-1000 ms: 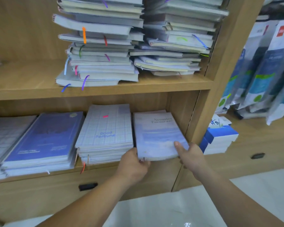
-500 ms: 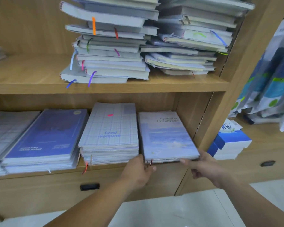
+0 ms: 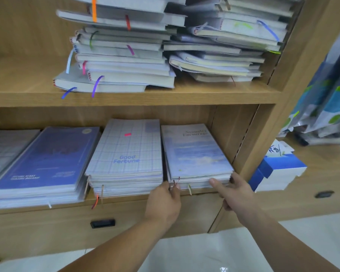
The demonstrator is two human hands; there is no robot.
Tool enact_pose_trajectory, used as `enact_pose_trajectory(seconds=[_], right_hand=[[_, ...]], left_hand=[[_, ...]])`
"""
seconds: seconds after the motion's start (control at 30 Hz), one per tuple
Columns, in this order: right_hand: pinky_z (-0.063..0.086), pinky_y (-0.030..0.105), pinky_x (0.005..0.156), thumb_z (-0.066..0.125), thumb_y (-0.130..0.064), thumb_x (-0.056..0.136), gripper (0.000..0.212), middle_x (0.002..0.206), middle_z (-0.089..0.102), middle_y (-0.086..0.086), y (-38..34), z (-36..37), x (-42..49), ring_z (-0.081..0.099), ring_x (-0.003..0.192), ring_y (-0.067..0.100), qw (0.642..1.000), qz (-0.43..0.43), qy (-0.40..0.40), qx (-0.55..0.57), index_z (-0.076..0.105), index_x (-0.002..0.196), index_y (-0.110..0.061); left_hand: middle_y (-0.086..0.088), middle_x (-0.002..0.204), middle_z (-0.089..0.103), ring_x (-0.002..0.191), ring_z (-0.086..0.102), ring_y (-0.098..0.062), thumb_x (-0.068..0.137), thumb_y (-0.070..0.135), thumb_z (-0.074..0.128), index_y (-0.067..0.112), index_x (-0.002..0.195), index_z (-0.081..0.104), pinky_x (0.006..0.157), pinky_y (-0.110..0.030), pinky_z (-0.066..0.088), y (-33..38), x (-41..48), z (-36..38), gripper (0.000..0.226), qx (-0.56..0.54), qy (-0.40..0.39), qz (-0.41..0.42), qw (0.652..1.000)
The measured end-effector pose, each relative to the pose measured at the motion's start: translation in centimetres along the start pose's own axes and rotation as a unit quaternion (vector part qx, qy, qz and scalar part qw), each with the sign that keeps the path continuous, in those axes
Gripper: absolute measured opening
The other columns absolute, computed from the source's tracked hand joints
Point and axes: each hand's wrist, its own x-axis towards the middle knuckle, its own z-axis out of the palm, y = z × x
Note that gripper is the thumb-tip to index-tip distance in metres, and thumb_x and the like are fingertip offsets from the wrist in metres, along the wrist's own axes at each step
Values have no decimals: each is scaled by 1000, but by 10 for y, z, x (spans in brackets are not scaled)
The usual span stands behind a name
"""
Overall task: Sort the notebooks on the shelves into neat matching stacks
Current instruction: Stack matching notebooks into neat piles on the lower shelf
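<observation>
The pale-blue notebook stack (image 3: 196, 154) lies just right of the grid stack (image 3: 126, 150). To square it, the right hand (image 3: 234, 191) presses its front edge with loose fingers. The left hand (image 3: 163, 201) steadies the near corner, its grip hidden.

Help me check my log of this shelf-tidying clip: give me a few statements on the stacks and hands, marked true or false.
1. Both the left hand and the right hand are at the front edge of the pale blue stack on the lower shelf. True.
2. The Good Fortune stack sits on the upper shelf. False: it sits on the lower shelf, just left of the pale blue stack.
3. The upper-shelf piles are uneven, with coloured ribbons hanging out. True.
4. The right hand holds a notebook lifted off the shelf. False: its thumb touches the stack's front edge; nothing is lifted.
5. A dark blue stack lies left of the Good Fortune stack. True.
</observation>
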Motion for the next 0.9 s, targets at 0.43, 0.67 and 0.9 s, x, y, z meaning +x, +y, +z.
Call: enact_pose_trajectory(seconds=[0.43,0.67,0.9], right_hand=[[48,33,54,73,-30,94,70,63,60,12,5,6,10,51,51,21,998,22,5,54,38,155,-23],[46,30,49,82,-31,86,75,66,60,11,5,-5,5,52,52,20,1000,14,23,-16,45,150,-19],[59,46,71,76,-57,82,54,78,66,-2,-9,-10,0,66,77,24,960,-76,112,-245,62,115,-17]], left_hand=[[-7,87,77,87,72,-31,102,51,41,26,120,69,83,-39,60,-1,2,19,41,-113,55,-82,989],[2,56,51,60,49,-25,104,31,50,11,75,56,59,-36,40,3,-1,-5,36,26,40,20,999],[2,59,47,62,48,-27,103,34,48,22,76,41,62,-39,44,16,-4,-27,31,122,6,99,988]])
